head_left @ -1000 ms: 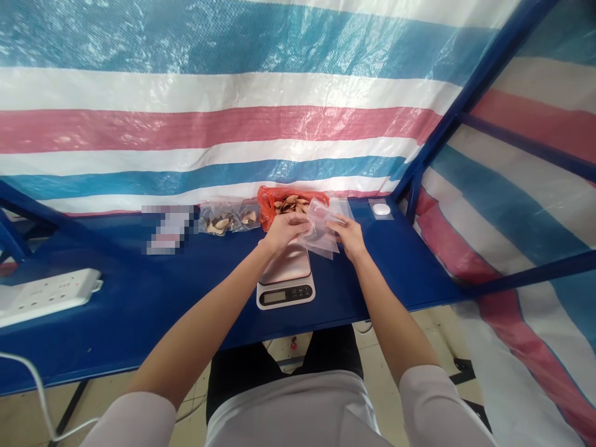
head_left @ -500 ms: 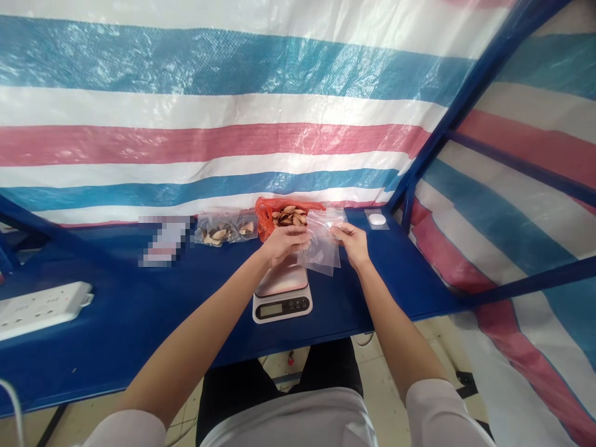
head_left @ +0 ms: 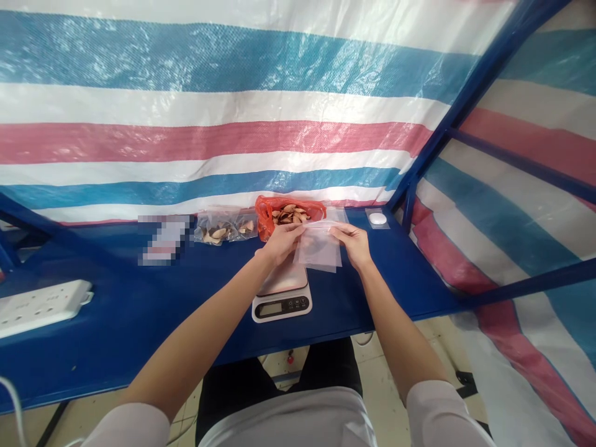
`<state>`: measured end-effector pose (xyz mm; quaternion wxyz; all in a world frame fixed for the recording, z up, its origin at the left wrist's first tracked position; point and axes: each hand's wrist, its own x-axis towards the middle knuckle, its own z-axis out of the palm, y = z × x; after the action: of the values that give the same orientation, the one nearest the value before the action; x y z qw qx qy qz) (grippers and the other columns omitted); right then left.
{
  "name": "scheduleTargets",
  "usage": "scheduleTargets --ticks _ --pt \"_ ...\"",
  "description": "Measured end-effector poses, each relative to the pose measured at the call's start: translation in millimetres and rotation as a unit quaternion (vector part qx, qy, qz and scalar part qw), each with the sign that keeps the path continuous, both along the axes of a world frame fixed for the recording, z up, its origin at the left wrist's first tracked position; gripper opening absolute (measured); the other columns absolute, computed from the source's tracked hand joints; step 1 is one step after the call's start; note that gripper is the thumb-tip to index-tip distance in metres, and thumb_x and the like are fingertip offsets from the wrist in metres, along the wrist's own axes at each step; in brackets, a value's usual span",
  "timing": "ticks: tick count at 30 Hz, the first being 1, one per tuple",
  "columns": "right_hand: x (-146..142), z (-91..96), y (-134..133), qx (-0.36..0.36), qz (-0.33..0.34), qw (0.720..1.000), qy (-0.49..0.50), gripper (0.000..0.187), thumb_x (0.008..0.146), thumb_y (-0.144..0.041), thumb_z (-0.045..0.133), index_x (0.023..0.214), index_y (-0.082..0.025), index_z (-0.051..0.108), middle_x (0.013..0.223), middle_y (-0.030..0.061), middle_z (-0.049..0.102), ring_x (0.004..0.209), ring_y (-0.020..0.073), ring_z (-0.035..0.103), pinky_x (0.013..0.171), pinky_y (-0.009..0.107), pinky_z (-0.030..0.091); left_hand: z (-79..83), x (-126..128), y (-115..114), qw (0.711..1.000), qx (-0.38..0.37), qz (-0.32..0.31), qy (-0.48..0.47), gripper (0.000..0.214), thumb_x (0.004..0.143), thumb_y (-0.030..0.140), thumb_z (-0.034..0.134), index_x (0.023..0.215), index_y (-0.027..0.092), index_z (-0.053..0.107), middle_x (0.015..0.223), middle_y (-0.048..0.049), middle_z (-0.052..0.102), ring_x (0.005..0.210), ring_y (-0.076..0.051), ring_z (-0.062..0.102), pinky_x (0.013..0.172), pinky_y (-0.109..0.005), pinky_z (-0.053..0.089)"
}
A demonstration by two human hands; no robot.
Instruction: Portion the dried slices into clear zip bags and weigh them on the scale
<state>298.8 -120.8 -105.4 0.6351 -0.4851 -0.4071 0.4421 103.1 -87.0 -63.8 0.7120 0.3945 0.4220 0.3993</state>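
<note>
My left hand (head_left: pixel 282 242) and my right hand (head_left: pixel 354 243) each pinch a top corner of a small clear plastic bag (head_left: pixel 319 249), holding it flat and hanging between them. The bag hangs just above the far end of a white kitchen scale (head_left: pixel 282 293) with a pinkish platform. Behind my hands a red plastic bag (head_left: pixel 267 214) lies open with tan nut-like pieces inside.
The blue table (head_left: pixel 139 304) carries a clear bag of shells (head_left: pixel 222 226), a blurred card at the left, a white power strip (head_left: pixel 41 299) and a small white round object (head_left: pixel 377 218) at the back right. A striped tarpaulin (head_left: pixel 233 124) and blue frame bars enclose the space.
The crumpled clear bag has been pulled flat and taut between both hands. My hands have moved slightly apart at its top edge.
</note>
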Motion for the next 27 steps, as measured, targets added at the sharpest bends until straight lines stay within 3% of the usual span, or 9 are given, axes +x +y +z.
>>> scheduleTargets --ticks 5,10,15,20,27 --pt "21.6 -0.7 7.7 -0.027 -0.065 0.997 -0.006 0.044 0.057 -0.05 0.088 0.089 -0.021 0.078 0.089 0.0047 0.079 0.09 0.029 0.076 0.071 0.041 0.064 -6.0 -9.4 4.8 0.994 0.085 0.025 0.06 0.042 0.064 0.038 0.091 0.097 0.016 0.077 0.081 -0.0046 0.074 0.072 -0.016 0.069 0.065 -0.027 0.055" --pt "47.5 -2.4 37.1 -0.08 -0.109 0.991 -0.012 0.039 0.058 -0.041 0.083 0.088 -0.018 0.074 0.091 0.007 0.079 0.082 0.028 0.077 0.06 0.035 0.062 1.1 -16.9 4.9 0.983 0.165 0.051 0.063 0.044 0.058 0.041 0.091 0.091 0.016 0.077 0.082 -0.0026 0.073 0.073 -0.016 0.066 0.07 -0.028 0.054" --pt "61.2 -8.6 70.7 -0.115 -0.123 0.978 -0.126 0.03 0.071 -0.029 0.071 0.097 -0.014 0.075 0.099 0.0111 0.079 0.078 0.0266 0.076 0.06 0.036 0.062 9.4 -21.8 1.9 0.977 0.187 0.048 0.094 0.043 0.062 0.042 0.088 0.094 0.015 0.077 0.084 -0.005 0.075 0.071 -0.016 0.064 0.065 -0.027 0.052" --pt "67.2 -17.7 87.6 -0.128 -0.134 0.912 -0.366 0.028 0.079 -0.025 0.067 0.104 -0.019 0.08 0.106 0.009 0.08 0.092 0.0259 0.076 0.084 0.04 0.062 6.5 -25.9 2.2 0.975 0.189 0.052 0.104 0.04 0.066 0.042 0.086 0.095 0.015 0.077 0.085 -0.0063 0.076 0.077 -0.019 0.068 0.07 -0.029 0.053" --pt "48.0 -12.3 94.7 -0.122 -0.131 0.848 -0.499 0.025 0.086 -0.023 0.063 0.103 -0.023 0.081 0.103 0.0084 0.08 0.101 0.0276 0.074 0.098 0.041 0.055 -0.7 -30.2 7.3 0.973 0.201 0.056 0.103 0.042 0.067 0.041 0.085 0.099 0.015 0.078 0.083 -0.0064 0.076 0.079 -0.02 0.069 0.07 -0.029 0.055"
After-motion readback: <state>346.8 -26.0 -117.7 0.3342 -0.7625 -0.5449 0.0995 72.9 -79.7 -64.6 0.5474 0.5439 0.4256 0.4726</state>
